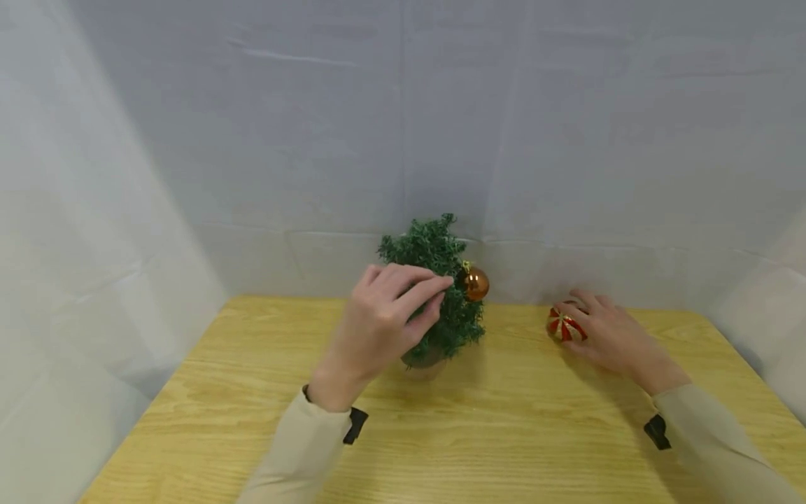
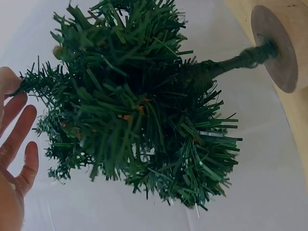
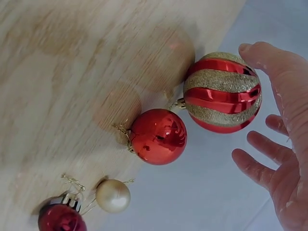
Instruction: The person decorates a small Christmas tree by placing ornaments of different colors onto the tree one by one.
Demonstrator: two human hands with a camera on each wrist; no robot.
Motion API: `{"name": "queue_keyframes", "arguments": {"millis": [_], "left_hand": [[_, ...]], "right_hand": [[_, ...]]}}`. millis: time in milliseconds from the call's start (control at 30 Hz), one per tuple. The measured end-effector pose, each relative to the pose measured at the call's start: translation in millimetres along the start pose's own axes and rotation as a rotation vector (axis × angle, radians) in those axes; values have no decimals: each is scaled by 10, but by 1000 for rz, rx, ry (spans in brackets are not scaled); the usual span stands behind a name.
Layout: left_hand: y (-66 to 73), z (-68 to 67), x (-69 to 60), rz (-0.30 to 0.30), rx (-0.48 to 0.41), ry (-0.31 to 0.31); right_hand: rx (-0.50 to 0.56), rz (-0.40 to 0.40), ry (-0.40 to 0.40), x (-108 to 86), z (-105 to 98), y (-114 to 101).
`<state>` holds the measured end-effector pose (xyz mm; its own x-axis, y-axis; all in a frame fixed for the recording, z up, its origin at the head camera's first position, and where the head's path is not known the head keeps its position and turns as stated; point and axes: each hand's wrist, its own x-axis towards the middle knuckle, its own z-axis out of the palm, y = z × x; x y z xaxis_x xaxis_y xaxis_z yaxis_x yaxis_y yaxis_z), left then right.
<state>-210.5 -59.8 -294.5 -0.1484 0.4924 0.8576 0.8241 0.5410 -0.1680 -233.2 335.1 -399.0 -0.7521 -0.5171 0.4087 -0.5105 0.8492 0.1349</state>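
A small artificial Christmas tree [image 1: 434, 245] with a round base [image 2: 275, 50] stands on the table. My left hand [image 1: 384, 315] reaches in front of it, and its fingertips pinch a branch tip at the left edge of the left wrist view. A shiny copper-coloured ball ornament [image 1: 476, 284] hangs on the tree's right side. At the right, my right hand [image 1: 613, 339] reaches over a red ball with gold glitter stripes [image 3: 224, 91]. The thumb is at this ball's edge, while the other fingers are spread apart from it.
Beside the striped ball lie a plain red ball [image 3: 159, 136], a small pale gold ball [image 3: 113, 196] and a dark red ball [image 3: 62, 219], each with a gold string. The wooden table [image 1: 504, 434] ends at the back against a pale cloth [image 1: 315, 140].
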Motion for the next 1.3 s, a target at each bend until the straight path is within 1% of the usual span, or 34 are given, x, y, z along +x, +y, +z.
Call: {"name": "queue_keyframes", "arguments": {"millis": [100,300,467,633,967,1167,1300], "left_hand": [[30,22,14,1,8,-6],[91,76,43,4,47,-5],[152,123,75,7,110,-8],[193,165,98,-6,136,-4],[271,228,139,-41,167,8],[322,263,163,-59,217,-6],[375,299,192,-76,253,-15]], "right_hand": [[-7,-4,-19,14,-1,-26],[23,37,-76,33,3,-55],[17,38,-95,35,28,-51],[5,37,-111,33,68,-33],[34,14,-82,21,128,-17],[34,15,-62,14,141,-16],[28,21,-61,6,137,-7]]}}
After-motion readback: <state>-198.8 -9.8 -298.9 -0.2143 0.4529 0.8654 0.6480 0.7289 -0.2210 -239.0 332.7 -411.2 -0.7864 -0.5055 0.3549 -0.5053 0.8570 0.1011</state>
